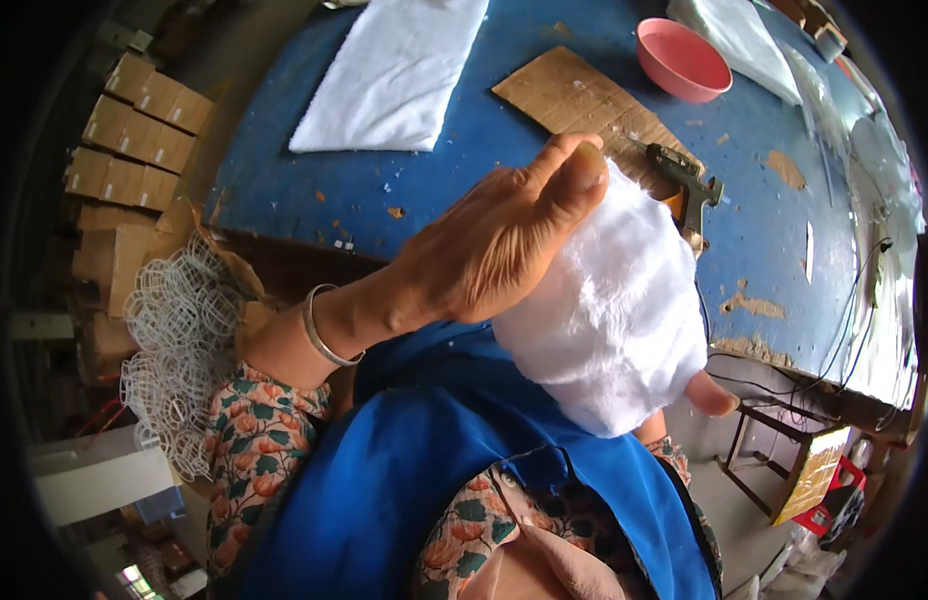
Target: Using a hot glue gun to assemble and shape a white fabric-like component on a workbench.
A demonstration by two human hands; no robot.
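Note:
My left hand [494, 240] lies over the top of a white fluffy fabric piece [609, 310], fingers pressed on its upper edge. My right hand [706, 392] is mostly hidden under the fluffy piece; only a thumb tip shows at its lower right, gripping it from below. The piece is held above my lap, in front of the blue table [484, 190]. A dark glue gun [689, 185] rests on the table just behind the piece.
A folded white cloth [394, 75] and a cardboard sheet [574, 100] lie on the table, with a pink bowl [681, 60] farther back. White mesh frames [179, 340] are piled at my left beside stacked cardboard boxes [134, 130]. Cables hang at the table's right edge.

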